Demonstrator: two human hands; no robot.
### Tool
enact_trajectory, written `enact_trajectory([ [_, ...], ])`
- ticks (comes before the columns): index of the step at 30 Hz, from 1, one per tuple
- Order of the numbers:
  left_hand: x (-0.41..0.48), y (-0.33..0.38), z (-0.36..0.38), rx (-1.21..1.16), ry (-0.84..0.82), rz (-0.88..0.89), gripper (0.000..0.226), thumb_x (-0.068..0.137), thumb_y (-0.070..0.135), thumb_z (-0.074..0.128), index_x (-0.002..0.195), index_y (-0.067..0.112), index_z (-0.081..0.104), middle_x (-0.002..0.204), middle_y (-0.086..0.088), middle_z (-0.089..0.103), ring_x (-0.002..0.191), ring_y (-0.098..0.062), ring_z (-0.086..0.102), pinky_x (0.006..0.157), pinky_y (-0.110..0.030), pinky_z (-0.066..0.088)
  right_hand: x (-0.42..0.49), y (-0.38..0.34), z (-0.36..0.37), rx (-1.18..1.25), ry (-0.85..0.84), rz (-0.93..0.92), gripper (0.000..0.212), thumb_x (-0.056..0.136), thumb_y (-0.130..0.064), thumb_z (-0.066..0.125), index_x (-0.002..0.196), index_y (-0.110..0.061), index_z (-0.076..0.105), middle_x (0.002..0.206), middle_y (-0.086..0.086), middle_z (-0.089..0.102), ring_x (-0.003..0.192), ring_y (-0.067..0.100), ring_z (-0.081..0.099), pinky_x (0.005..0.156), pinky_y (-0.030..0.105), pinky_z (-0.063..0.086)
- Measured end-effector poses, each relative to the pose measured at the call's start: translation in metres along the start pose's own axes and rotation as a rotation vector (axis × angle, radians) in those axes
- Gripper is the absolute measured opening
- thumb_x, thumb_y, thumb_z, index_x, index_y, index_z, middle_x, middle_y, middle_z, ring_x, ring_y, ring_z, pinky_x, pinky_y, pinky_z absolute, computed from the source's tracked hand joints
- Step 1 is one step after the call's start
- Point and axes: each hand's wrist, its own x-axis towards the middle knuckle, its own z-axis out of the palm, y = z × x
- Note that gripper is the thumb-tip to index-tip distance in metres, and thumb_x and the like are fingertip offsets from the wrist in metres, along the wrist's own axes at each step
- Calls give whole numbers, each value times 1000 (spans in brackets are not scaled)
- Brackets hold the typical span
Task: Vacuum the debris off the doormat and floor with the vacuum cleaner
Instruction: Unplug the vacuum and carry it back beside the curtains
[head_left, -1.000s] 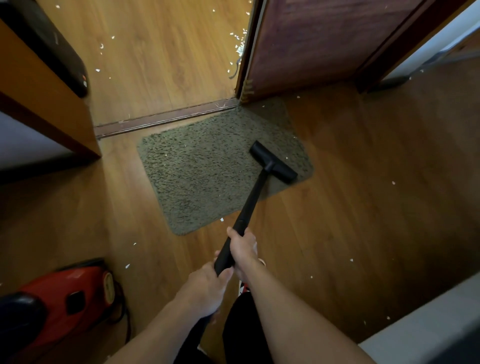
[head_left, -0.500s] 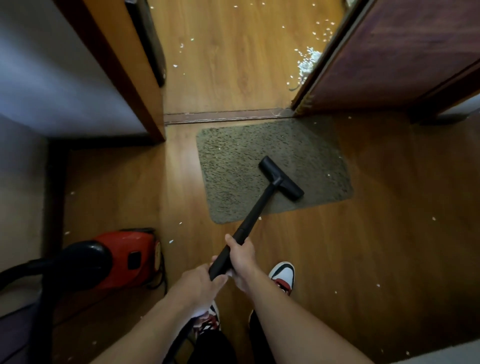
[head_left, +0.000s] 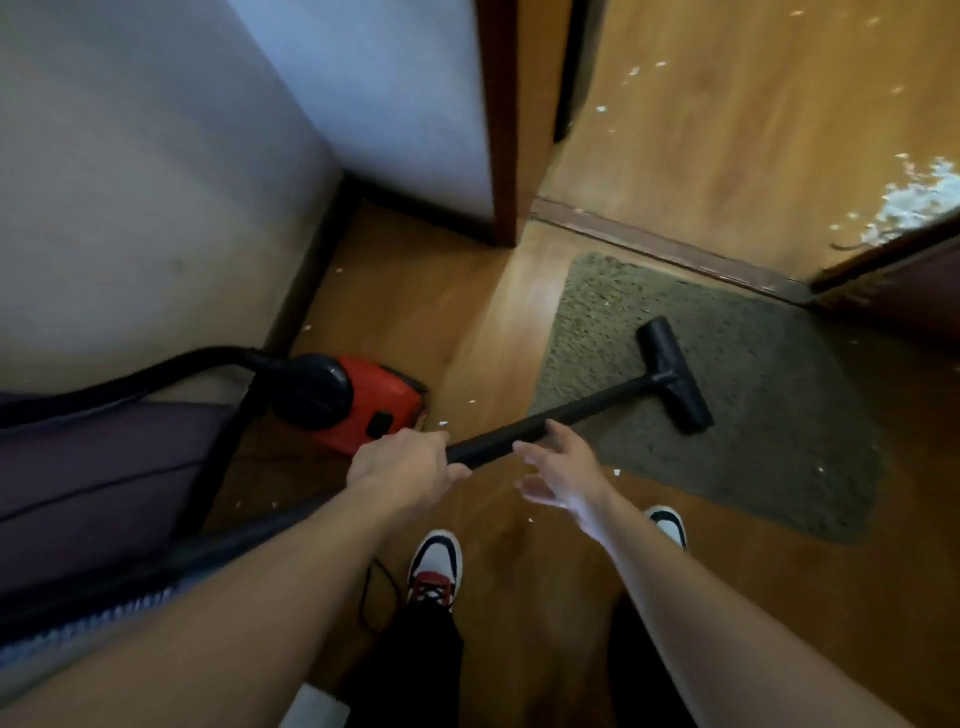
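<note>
The black vacuum wand (head_left: 582, 410) runs from my hands to its floor nozzle (head_left: 674, 375), which lies on the grey-green doormat (head_left: 769, 415). My left hand (head_left: 402, 467) grips the wand's near end. My right hand (head_left: 563, 470) is off the wand, fingers spread just beside it and holding nothing. The red canister vacuum (head_left: 363, 405) with its black hose (head_left: 156, 371) sits on the floor to the left. White debris flecks dot the mat and the wooden floor (head_left: 498, 332), with a thick pile (head_left: 919, 200) beyond the threshold at the right.
A white wall (head_left: 156, 182) and a wooden door frame (head_left: 501, 130) stand at the left. A dark door (head_left: 909, 291) stands open at the right. A dark purple surface (head_left: 93, 478) sits low at the left. My two sneakers (head_left: 434, 569) stand on the floor below my hands.
My right hand has let go of the wand and opened. The view swung left, so the canister and wall now fill the left side; the nozzle stays on the mat.
</note>
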Motion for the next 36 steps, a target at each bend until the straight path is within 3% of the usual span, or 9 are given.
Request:
enact_trajectory([
  [3, -8, 5, -3, 4, 6, -79, 47, 92, 64, 46, 122, 28, 54, 95, 0, 61, 87, -23, 61, 75, -37, 52, 3, -10, -21, -467, -77, -230, 82, 91, -47, 73, 159, -27, 32, 107, -11, 67, 101, 13, 67, 93, 34, 55],
  [8, -22, 10, 15, -2, 56, -132, 50, 91, 66, 45, 115, 25, 59, 85, 2, 57, 77, -21, 56, 66, -34, 44, -7, -37, -34, -764, -311, -475, 71, 90, -43, 76, 152, -30, 45, 127, -6, 61, 119, 8, 53, 97, 26, 41],
  [12, -29, 10, 35, 21, 105, -124, 50, 92, 66, 44, 109, 22, 60, 99, -2, 64, 90, -25, 63, 66, -36, 42, 4, -40, -14, -1053, -464, -708, 77, 86, -44, 79, 153, -27, 45, 136, -4, 56, 129, 12, 49, 103, 26, 37],
  [20, -36, -6, 59, 49, 336, -126, 46, 90, 64, 50, 101, 21, 63, 90, -3, 65, 83, -26, 65, 61, -34, 41, 46, -29, 20, -1034, -680, -688, 72, 76, -30, 90, 140, -37, 57, 125, -17, 64, 118, 2, 57, 97, 11, 41],
  [25, -29, -22, 65, 85, 503, -78, 41, 89, 63, 54, 100, 24, 63, 69, 3, 41, 72, -23, 62, 55, -33, 38, 70, -30, 43, -1075, -815, -716, 53, 77, -21, 90, 123, -37, 70, 112, -19, 74, 113, -1, 66, 97, 19, 50],
  [28, -26, -32, 78, 71, 710, -36, 45, 90, 62, 50, 108, 22, 59, 84, 2, 56, 80, -20, 59, 59, -34, 45, 82, -29, 55, -1020, -843, -766, 40, 75, -20, 91, 112, -29, 77, 98, -15, 78, 99, 3, 72, 87, 26, 56],
  [31, -32, -26, 106, -42, 1031, 252, 39, 96, 51, 50, 110, 18, 65, 100, 0, 65, 91, -18, 60, 75, -33, 52, 92, -32, 63, -935, -869, -847, 33, 76, -13, 90, 89, -40, 77, 85, -12, 77, 85, 6, 72, 77, 27, 55],
  [33, -25, -26, 142, -97, 1085, 439, 25, 94, 38, 57, 90, 17, 71, 83, 2, 65, 75, -15, 58, 65, -30, 51, 102, -34, 67, -876, -883, -838, 35, 74, -10, 90, 93, -37, 79, 86, -11, 78, 86, 7, 73, 78, 24, 54],
  [36, 15, -39, 199, -182, 996, 296, 30, 94, 42, 54, 86, 17, 71, 79, 3, 61, 72, -14, 52, 58, -29, 49, 112, -43, 76, -853, -852, -965, 43, 70, -15, 90, 110, -25, 77, 92, -18, 78, 91, -1, 71, 79, 13, 52],
])
